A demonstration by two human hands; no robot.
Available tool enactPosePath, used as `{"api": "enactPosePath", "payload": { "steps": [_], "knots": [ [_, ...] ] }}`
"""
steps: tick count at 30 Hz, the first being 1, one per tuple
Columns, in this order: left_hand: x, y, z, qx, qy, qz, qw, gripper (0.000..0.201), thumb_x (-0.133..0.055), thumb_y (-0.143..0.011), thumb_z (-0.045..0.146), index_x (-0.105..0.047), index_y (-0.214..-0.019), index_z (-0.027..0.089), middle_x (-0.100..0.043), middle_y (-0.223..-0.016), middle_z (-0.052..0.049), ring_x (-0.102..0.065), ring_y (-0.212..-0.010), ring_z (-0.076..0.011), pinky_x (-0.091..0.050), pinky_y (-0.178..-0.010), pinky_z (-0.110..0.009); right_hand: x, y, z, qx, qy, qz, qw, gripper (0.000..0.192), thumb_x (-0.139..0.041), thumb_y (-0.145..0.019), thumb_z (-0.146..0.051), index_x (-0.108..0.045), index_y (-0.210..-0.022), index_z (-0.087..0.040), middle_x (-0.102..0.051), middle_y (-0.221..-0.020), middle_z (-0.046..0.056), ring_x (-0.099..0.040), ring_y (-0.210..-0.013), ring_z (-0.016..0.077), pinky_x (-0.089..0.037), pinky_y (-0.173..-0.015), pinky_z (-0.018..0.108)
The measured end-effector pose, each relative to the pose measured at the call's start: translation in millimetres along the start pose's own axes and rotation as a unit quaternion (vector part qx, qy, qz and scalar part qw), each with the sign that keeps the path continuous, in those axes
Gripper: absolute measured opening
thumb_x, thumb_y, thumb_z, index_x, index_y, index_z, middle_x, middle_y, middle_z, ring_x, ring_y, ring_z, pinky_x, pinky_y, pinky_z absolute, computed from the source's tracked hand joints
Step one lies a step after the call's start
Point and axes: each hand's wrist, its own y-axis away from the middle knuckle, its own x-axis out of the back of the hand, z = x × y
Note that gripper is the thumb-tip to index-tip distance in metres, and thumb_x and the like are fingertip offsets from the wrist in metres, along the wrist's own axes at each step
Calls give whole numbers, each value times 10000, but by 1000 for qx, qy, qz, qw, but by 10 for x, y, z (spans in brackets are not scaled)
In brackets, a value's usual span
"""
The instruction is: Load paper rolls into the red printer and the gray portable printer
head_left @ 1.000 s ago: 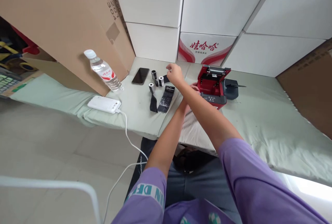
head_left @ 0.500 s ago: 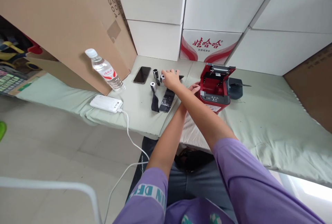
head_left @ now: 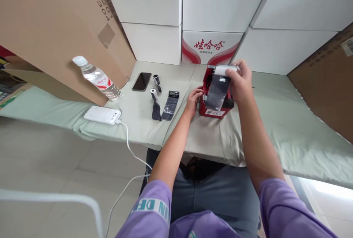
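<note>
Above the red printer (head_left: pixel 213 111), right hand (head_left: pixel 241 83) now grips a paper roll (head_left: pixel 224 70), fetched from the surface; left hand (head_left: pixel 194 98), fingers narrow, steadies the printer.

- The red printer (head_left: pixel 213 110) is mostly hidden behind the dark strip (head_left: pixel 217 91) and right hand (head_left: pixel 241 83);
- the cardboard sheet (head_left: pixel 55 28) is cut off top and left.

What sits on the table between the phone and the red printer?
In the head view, between the phone and the red printer lie two small paper rolls and two dark unrolled strips; the left hand touches the printer's side.
</note>
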Motion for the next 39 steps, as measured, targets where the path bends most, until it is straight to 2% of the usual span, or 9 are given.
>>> {"api": "enactPosePath", "payload": {
  "steps": [3, 6, 11, 16, 22, 28, 33, 36, 39],
  "knots": [
    [-13, 33, 57, -21, -44, -19, 999, 76, -631, -784, 193, -705, -773, 178, -700, -1300, -35, -629, -1268, -235, -453, -1090, -323, 278, 85, 114, 3, 180, -163, 970, 311, -755, -781, -439, -526, -872, -250, -600, -777, -1, -572, -727, 202, -468, -699, 346],
    [-13, 73, 86, -19, -55, -22, 998, 86, -612, -784, 216, -694, -796, 191, -701, -1317, -29, -616, -1296, -238, -455, -1078, -320, 275, 86, 167, 14, 313, -254, 915, 212, -702, -762, -249, -594, -942, -219, -686, -851, 31, -626, -769, 225, -484, -745, 355],
    [-4, 74, 82, -22, -62, -22, 998, 99, -610, -780, 249, -685, -808, 191, -698, -1330, -35, -615, -1297, -239, -460, -1066, -315, 155, -7, 154, 0, 381, -300, 874, 462, -598, -832, -138, -664, -1288, -170, -731, -1318, 153, -685, -1188, 315, -511, -989, 399],
    [9, 50, 74, -28, -69, -26, 997, 98, -617, -777, 257, -684, -799, 189, -694, -1331, -35, -622, -1284, -237, -465, -1037, -312, 32, -60, 43, -91, 486, -339, 800, 437, -603, -831, -135, -708, -1254, -154, -743, -1233, 202, -693, -1128, 346, -545, -877, 395],
    [0, 56, 84, -23, -80, -20, 996, 99, -607, -784, 255, -683, -808, 197, -696, -1305, -40, -608, -1312, -245, -460, -1061, -325, -113, -50, 53, -81, 543, -333, 767, 357, -580, -859, -170, -760, -1167, -161, -746, -1133, 220, -627, -1194, 400, -493, -984, 501],
    [34, 32, 70, -26, -86, -21, 996, 103, -602, -814, 259, -689, -818, 204, -699, -1299, -36, -605, -1315, -249, -451, -1091, -349, -91, -99, 85, -95, 495, -358, 786, 356, -576, -882, -203, -772, -1179, -207, -779, -1159, 151, -692, -1114, 353, -442, -1058, 512],
    [28, 110, 100, -86, -174, -34, 980, 155, -654, -832, 368, -716, -870, 231, -664, -1334, -51, -572, -1343, -281, -439, -1121, -381, 116, -108, -135, -135, 393, -353, 839, 320, -615, -872, -228, -803, -1128, -265, -799, -1133, 74, -717, -1013, 303, -534, -887, 414],
    [-82, 262, 172, -188, -312, -71, 929, 220, -717, -824, 418, -750, -991, 277, -622, -1420, -51, -512, -1408, -298, -378, -1196, -400, 325, -125, -293, -136, 322, -341, 872, 219, -635, -893, -322, -820, -991, -258, -799, -930, 52, -718, -883, 268, -558, -827, 395],
    [-210, 404, 222, -250, -421, -142, 860, 288, -751, -802, 394, -749, -1073, 295, -662, -1399, -62, -503, -1413, -324, -321, -1238, -452, 465, -161, -323, -103, 291, -241, 920, 293, -574, -951, -409, -799, -956, -222, -770, -878, 85, -710, -895, 278, -570, -857, 429]
  ]
}}
